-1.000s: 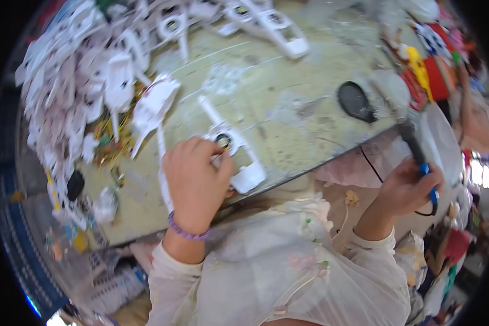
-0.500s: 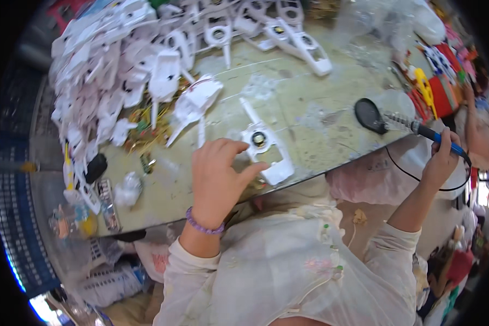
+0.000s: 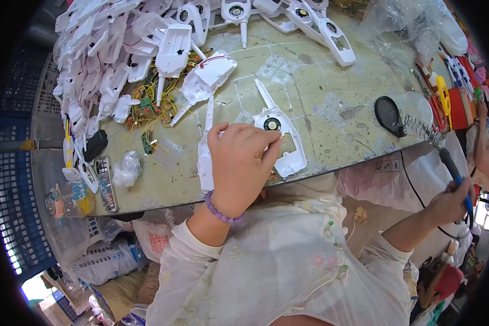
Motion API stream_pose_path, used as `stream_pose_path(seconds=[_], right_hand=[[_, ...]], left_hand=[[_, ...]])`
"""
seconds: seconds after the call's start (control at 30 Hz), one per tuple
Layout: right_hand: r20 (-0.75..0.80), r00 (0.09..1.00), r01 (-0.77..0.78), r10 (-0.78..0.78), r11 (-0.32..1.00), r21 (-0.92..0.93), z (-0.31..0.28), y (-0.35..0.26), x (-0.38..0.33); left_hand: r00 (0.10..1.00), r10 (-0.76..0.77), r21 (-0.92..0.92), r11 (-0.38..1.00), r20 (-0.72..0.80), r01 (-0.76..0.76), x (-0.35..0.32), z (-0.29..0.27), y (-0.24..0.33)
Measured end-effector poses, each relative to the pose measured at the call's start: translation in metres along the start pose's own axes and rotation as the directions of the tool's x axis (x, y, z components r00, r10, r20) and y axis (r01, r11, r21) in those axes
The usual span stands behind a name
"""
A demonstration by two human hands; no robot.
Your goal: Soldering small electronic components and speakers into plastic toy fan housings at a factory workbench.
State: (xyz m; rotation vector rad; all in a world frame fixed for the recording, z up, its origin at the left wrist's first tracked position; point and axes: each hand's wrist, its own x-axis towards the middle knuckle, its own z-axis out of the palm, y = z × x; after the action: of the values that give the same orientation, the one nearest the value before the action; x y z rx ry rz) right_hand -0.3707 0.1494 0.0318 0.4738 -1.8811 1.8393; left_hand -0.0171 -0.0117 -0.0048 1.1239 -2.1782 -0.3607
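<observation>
My left hand (image 3: pixel 243 165), with a purple bead bracelet, bends over a white plastic shell (image 3: pixel 294 161). Thumb and index finger pinch together beside the shell's opening; whatever is between them is too small to make out. A round black speaker (image 3: pixel 271 124) with a pale centre sits in the shell, whose narrow handle points away from me. Past the table's right edge, my right hand (image 3: pixel 445 204) is closed around the blue handle of a soldering iron (image 3: pixel 452 163). The iron's front end is at the wire coil (image 3: pixel 417 127) of a holder with a black oval base (image 3: pixel 388 115).
White plastic shells (image 3: pixel 106 49) are heaped at the far left. Yellow wires and small circuit boards (image 3: pixel 152 117) lie beside them. A phone (image 3: pixel 106 183) and a clear plastic bundle (image 3: pixel 127 169) rest near the left edge. Tools, including yellow-handled cutters (image 3: pixel 443 98), lie at right.
My left thumb and index finger, apart before, have come together over the shell. My right hand has dropped lower with the soldering iron, which now slants more steeply. The view has shifted somewhat.
</observation>
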Motion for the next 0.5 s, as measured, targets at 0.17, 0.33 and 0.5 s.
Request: stream_pose_path(seconds=[0.17,0.33,0.5], right_hand=[[0.326,0.227,0.666,-0.918,-0.098,-0.739,-0.052,0.001,0.016],[0.128,-0.094,0.508,-0.987,-0.158,-0.847,-0.018,-0.018,-0.012],[0.326,0.062,0.566,-0.943,-0.236,-0.790,-0.040,-0.015,0.017]], left_hand=[[0.998,-0.061,0.013,0.998,0.018,0.060,0.001,0.001,-0.001],[0.996,-0.087,0.068,0.994,0.037,0.085,0.008,0.009,-0.001],[0.994,-0.089,0.072,0.994,0.060,0.085,0.008,0.012,-0.006]])
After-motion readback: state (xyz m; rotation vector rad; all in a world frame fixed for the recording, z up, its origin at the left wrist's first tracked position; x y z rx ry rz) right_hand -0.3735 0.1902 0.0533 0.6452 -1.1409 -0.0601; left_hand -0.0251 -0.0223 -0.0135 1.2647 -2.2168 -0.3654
